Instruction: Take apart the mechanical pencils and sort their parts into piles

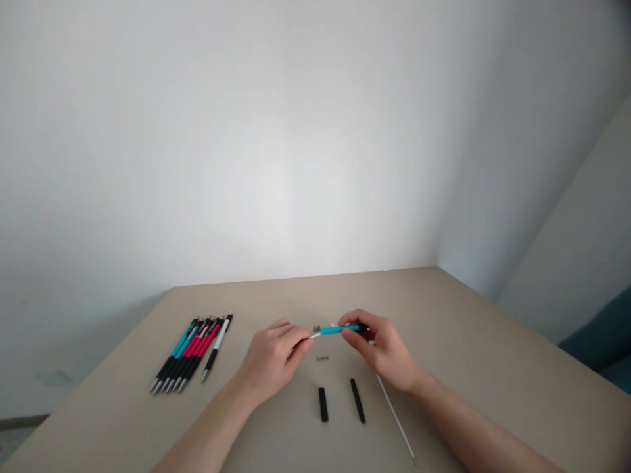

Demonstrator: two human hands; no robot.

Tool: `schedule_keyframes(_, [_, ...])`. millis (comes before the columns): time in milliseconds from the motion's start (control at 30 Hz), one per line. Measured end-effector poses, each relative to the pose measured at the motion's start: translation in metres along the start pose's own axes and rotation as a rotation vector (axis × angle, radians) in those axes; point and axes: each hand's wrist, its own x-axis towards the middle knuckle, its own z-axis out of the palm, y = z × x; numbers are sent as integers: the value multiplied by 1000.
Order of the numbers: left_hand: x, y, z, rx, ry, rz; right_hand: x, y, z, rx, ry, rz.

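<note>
hanging above the tan tabletop point(276, 299), a slim turquoise pen barrel point(331, 330) is pinched by the left hand point(275, 355) at its white tip point(315, 336) and by the right hand point(382, 345) near its black end point(363, 327), likely for steadiness; slim multicoloured pens point(190, 355) lie at nine o'clock.

A blue pen barrel point(331, 330), white at left, black at right, held crosswise between both hands point(273, 355).

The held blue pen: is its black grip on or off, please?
Off: the blue pen shows a bare white end at the left hand; two black tubes lie nearby.
</note>
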Motion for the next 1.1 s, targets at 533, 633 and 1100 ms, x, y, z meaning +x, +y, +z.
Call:
schedule_keyframes(533, [-1,0,0,-108,26,-68,8,4,-3,949,6,448])
schedule_keyframes(633, [-2,0,0,-201,53,-112,8,3,-3,966,-20,471])
schedule_keyframes(1100, [7,20,19,-1476,26,-1084,6,0,7,595,-58,371])
